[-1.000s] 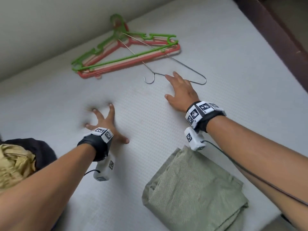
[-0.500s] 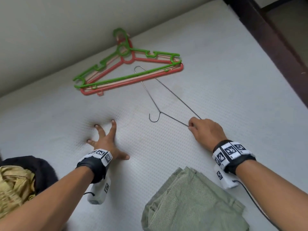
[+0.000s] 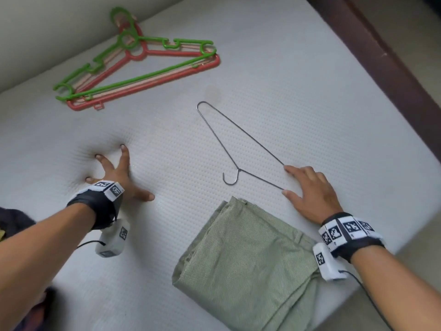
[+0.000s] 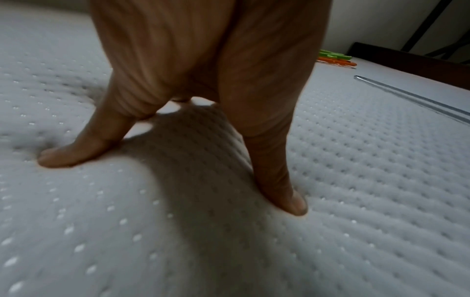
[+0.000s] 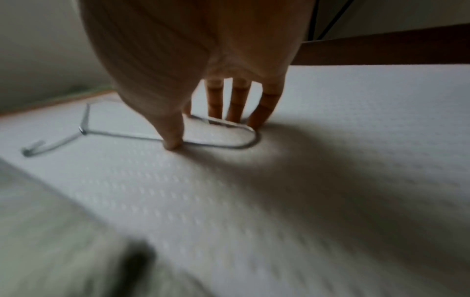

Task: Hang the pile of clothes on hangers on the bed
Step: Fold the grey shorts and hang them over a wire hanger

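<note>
- Head view: the thin silver wire hanger has been dragged from the stacked green and red plastic hangers at upper left to mid-frame, just above the folded green checked garment. The right hand rests on its end; the left hand, splayed, presses the white mattress.
- Left wrist view: straight fingers dent the mattress, holding nothing.
- Right wrist view: thumb and fingertips bracket the wire loop; the grip looks loosened, so the garment probably comes next.

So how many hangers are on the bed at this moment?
At least 3. A wire hanger lies mid-bed, its end under the right hand. A green hanger and a red hanger are stacked near the wall; a paler one may be sandwiched between them.
</note>
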Available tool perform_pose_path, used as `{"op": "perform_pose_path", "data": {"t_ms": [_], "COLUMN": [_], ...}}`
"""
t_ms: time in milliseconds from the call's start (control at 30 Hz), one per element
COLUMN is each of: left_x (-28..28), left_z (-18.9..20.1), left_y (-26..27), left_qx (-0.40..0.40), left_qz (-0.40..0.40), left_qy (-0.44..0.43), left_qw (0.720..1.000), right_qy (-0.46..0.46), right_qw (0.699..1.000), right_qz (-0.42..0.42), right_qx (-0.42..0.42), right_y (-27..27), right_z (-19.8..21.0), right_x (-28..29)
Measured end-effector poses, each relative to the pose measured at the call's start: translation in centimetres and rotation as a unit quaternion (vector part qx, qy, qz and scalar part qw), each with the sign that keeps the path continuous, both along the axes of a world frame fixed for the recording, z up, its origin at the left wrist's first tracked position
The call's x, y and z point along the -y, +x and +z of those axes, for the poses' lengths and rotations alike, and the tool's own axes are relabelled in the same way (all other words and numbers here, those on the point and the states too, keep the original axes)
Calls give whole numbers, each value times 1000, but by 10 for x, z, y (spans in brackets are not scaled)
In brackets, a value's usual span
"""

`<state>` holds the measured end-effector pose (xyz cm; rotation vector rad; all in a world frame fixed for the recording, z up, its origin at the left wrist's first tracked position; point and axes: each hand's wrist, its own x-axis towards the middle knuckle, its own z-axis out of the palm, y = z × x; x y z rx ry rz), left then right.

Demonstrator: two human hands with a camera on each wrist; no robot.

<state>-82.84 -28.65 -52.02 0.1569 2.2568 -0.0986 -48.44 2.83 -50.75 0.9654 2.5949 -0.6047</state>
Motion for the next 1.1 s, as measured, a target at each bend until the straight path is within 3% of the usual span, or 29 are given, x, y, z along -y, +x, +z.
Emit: {"op": "perform_pose_path", "data": {"t_ms": [200, 300, 400, 533, 600, 633, 700, 767, 933, 1000, 1100], "left_x": [-3, -16, -38, -87, -107, -114, -123, -126, -122, -120, -109], "left_z": [10, 21, 40, 58, 56, 56, 54, 54, 60, 64, 73], "left_y": [17, 54, 118, 199, 228, 239, 254, 260, 257, 252, 249], "left_qx": [-27, -105, -118, -64, -53, -46, -40, -49, -53, -45, -43], "left_qz": [17, -49, -167, -415, -520, -553, -583, -581, -606, -621, -630], "left_qy": [39, 133, 320, 408, 377, 334, 248, 213, 116, 105, 152], "left_qw": [999, 984, 925, 810, 765, 762, 772, 784, 785, 775, 760], "right_qy": [42, 28, -1, 17, 28, 37, 48, 39, 15, 22, 31], "right_qw": [995, 998, 1000, 998, 997, 996, 994, 994, 993, 994, 993], "right_qz": [39, 37, 27, 61, 76, 83, 87, 85, 115, 109, 113], "right_qx": [87, 33, -11, -2, -11, -19, -44, -62, 5, -4, 7], "right_y": [-10, 12, 34, 38, 28, 22, 13, 7, 4, 5, 9], "right_z": [2, 2, 2, 2, 4, 6, 9, 11, 8, 9, 14], "right_x": [2, 14, 25, 29, 26, 25, 24, 30, 46, 45, 38]}}
